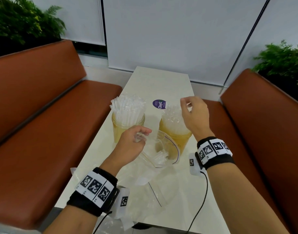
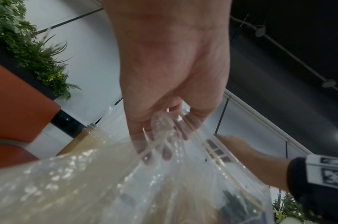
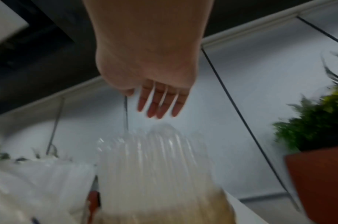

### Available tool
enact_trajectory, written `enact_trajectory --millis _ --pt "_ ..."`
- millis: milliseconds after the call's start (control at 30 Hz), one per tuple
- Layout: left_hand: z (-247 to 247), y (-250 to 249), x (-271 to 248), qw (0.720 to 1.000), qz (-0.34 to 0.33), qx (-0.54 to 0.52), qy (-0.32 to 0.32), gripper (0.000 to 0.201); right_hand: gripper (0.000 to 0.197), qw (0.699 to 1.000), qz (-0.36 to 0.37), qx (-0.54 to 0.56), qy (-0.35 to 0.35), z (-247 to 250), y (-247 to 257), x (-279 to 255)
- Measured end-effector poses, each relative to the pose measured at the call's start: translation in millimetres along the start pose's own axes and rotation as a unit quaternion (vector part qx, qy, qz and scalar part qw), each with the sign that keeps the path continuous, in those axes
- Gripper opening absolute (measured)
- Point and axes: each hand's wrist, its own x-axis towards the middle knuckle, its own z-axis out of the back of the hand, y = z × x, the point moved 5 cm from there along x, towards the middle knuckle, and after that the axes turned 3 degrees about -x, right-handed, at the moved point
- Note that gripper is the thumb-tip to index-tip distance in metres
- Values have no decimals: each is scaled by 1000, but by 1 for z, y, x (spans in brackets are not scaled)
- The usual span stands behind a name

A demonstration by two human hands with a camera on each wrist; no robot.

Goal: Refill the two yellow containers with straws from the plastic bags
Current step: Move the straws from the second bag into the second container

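Note:
Two yellow containers stand side by side on the white table [image 1: 161, 80]. The left container [image 1: 118, 130] is packed with clear wrapped straws [image 1: 128, 108]. The right container [image 1: 178, 137] also holds straws [image 1: 172, 119] [image 3: 154, 154]. My left hand [image 1: 134, 142] [image 2: 164, 121] grips the mouth of a clear plastic bag [image 1: 163, 152] [image 2: 126, 181] that hangs in front of the right container with a few straws at its bottom. My right hand [image 1: 194, 114] [image 3: 160, 104] hovers above the right container's straws with straight fingers, holding nothing.
A flat clear plastic bag [image 1: 145, 188] lies on the near part of the table. A purple round sticker [image 1: 159, 104] sits behind the containers. Brown benches [image 1: 43, 115] flank the table on both sides, with plants [image 1: 23, 21] behind them.

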Motion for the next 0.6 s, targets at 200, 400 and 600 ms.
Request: enact_trajectory --millis 200,400,600 --pt "-1 -7 0 999 -13 30 20 61 16 861 84 -41 500 -32 72 -64" --pt "-8 -13 -5 996 -38 42 64 69 68 760 102 -178 616 -83 75 -131" --pt "-14 -21 -13 988 -80 86 97 74 44 720 121 -256 633 -90 81 -146"
